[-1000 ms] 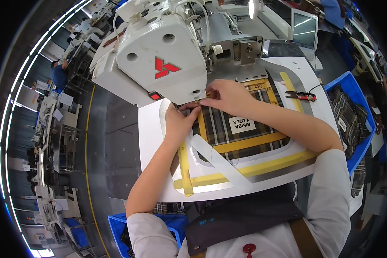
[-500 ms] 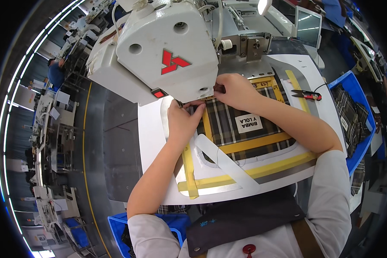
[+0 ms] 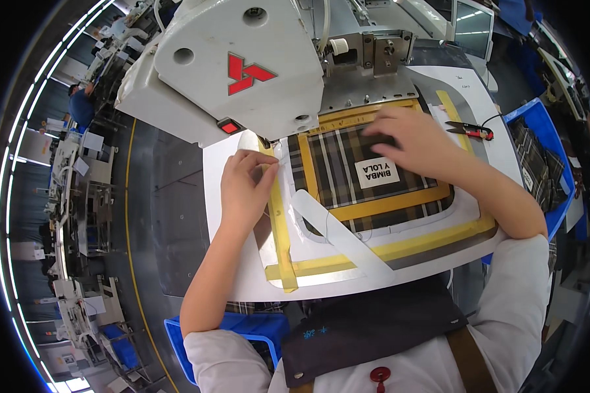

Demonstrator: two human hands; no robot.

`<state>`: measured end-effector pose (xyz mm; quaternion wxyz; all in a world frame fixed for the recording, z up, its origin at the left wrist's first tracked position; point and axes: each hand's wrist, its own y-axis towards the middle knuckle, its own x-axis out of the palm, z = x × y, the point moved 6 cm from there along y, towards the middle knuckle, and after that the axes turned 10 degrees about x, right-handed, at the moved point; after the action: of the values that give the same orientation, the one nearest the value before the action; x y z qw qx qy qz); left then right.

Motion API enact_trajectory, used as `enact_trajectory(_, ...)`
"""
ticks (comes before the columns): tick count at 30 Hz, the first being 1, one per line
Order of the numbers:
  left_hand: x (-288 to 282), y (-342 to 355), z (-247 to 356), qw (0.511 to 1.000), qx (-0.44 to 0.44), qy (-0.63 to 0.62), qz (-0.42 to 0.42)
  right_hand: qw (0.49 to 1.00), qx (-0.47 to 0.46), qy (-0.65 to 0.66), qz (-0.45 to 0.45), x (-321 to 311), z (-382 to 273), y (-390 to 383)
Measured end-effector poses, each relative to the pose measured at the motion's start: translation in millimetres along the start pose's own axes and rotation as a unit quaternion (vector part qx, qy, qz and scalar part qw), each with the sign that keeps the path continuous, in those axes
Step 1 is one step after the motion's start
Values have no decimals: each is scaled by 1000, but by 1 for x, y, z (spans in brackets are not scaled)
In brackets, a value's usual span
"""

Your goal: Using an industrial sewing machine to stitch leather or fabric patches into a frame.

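A white sewing machine head (image 3: 196, 92) with a metal bracket stands over plaid fabric (image 3: 334, 170) held within an orange-taped frame (image 3: 373, 209) on the white table. The fabric carries a white label (image 3: 378, 171). My left hand (image 3: 248, 187) is beside the frame's left side, below the machine head, its fingers curled together; what they hold, if anything, is too small to tell. My right hand (image 3: 416, 144) is over the upper right of the fabric, fingers apart and bent. A loose-looking white strip (image 3: 337, 239) lies diagonally across the lower left, and red-and-black snips (image 3: 469, 130) lie at the right.
A blue bin (image 3: 560, 164) of plaid pieces stands at the right, another blue bin (image 3: 249, 324) below the table at the left. A screen (image 3: 472, 29) is at the back right. A co-worker in blue (image 3: 80, 106) sits far left, along rows of machines.
My right hand has left the needle area, moving right over the fabric, and its fingers have loosened. My left hand has drawn left and slightly down, out from under the machine head.
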<state>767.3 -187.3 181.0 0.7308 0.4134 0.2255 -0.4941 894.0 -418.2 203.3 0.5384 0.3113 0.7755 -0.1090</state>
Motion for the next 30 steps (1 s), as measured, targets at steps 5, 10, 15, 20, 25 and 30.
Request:
enact_trajectory(5, 1, -23, 71, 981, 152, -47, -107, 984, 103, -115, 86, -55, 80, -74)
enact_trajectory(10, 25, -30, 82, 947, 86, 61, -302, 967, 229, -67, 88, -51, 106, -114)
enact_trajectory(15, 7, -30, 123, 966, 83, -28, -245, 987, 48, 150, 34, -48, 21, -111)
enact_trajectory(20, 12, -27, 138, 968, -4, -113, -223, 872, 79, 308, -372, 6, -54, -105)
enact_trajectory(25, 18, -75, 97, 945, -110, -57, -304, 909, 111, 230, -329, 12, -26, -114)
enact_trajectory(30, 7, -69, 114, 973, 59, 67, -212, 984, 110, 85, -112, -39, 13, -93)
